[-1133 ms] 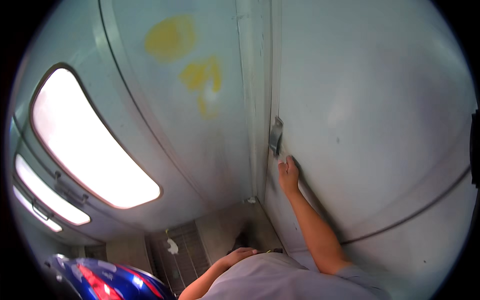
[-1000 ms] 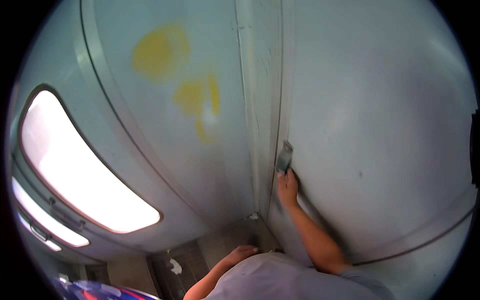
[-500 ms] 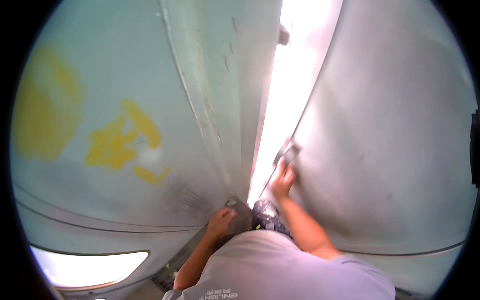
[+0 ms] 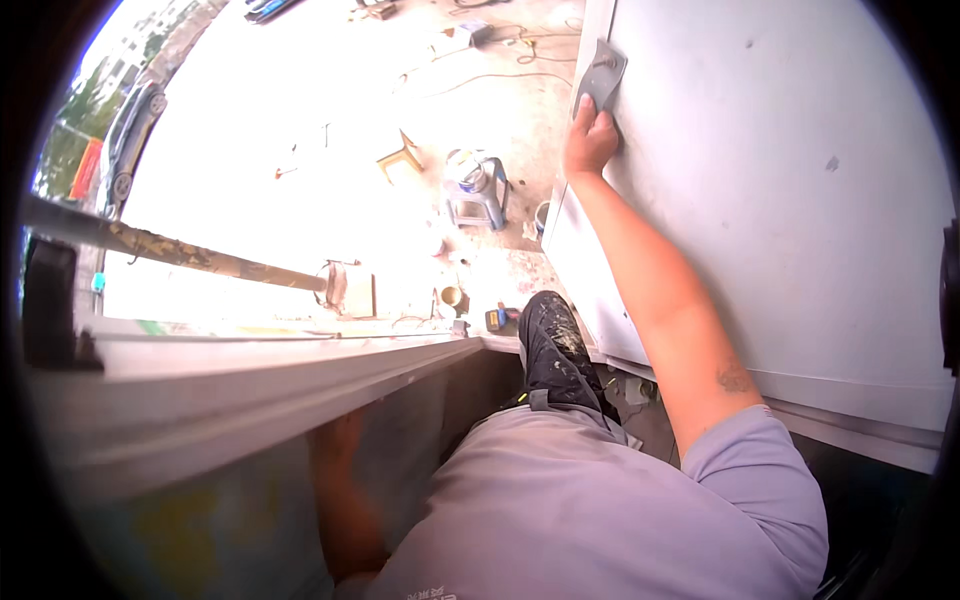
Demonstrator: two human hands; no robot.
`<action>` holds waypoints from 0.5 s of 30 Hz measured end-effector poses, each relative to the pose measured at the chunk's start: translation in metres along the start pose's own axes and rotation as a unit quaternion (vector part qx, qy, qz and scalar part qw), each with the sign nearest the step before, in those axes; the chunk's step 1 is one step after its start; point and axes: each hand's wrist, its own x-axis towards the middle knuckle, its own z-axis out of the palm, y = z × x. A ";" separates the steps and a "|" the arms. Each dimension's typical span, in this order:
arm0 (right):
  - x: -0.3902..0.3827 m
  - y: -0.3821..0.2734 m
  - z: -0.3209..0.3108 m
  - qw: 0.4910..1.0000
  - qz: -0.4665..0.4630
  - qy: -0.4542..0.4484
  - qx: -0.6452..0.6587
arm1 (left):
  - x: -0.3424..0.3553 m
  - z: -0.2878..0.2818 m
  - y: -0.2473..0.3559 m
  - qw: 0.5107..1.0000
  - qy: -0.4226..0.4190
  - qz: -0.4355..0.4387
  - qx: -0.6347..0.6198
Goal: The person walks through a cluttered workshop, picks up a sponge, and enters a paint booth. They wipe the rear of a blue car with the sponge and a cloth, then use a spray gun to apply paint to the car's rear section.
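My right hand (image 4: 592, 145), arm stretched forward, is closed on a flat grey piece (image 4: 603, 78) with a small dark mark near its top. The piece lies against the edge of a large pale panel (image 4: 770, 220); whether it is fixed there or loose, I cannot tell. Low on the left, my left hand (image 4: 343, 428) hangs in shadow close to another panel (image 4: 260, 490), whose yellow patches show dimly. Its fingers are too dark and blurred to make out. A pale ledge (image 4: 250, 400) runs above that hand.
Outside on the bright ground stand a grey-blue stool (image 4: 478, 190) with a container on it, a tan angled piece (image 4: 402, 160) and several cables. A blue and yellow tool (image 4: 500, 318) sits near my trouser leg (image 4: 555, 340). A worn pole (image 4: 210, 258) crosses the left; a car (image 4: 130, 150) is beyond.
The view has turned from the narrow bright gap between two panels to the ground outside. My right hand now reaches farther forward with the grey piece; my left has gone into shadow.
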 end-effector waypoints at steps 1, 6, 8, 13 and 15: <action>0.043 0.046 0.017 0.997 -0.008 0.066 -0.027 | 0.011 -0.030 0.039 0.999 0.000 -0.039 -0.015; 0.126 0.093 -0.012 0.986 0.002 0.151 -0.071 | 0.049 0.034 0.054 0.984 -0.066 -0.102 -0.128; 0.145 0.074 -0.015 0.980 0.002 0.181 -0.081 | 0.055 0.052 0.050 0.971 -0.087 -0.121 -0.187; 0.206 0.114 -0.036 0.960 -0.016 0.257 -0.112 | 0.091 0.126 0.057 0.921 -0.144 -0.185 -0.310; 0.217 0.132 -0.057 0.953 -0.043 0.278 -0.113 | 0.103 0.159 0.060 0.904 -0.163 -0.203 -0.340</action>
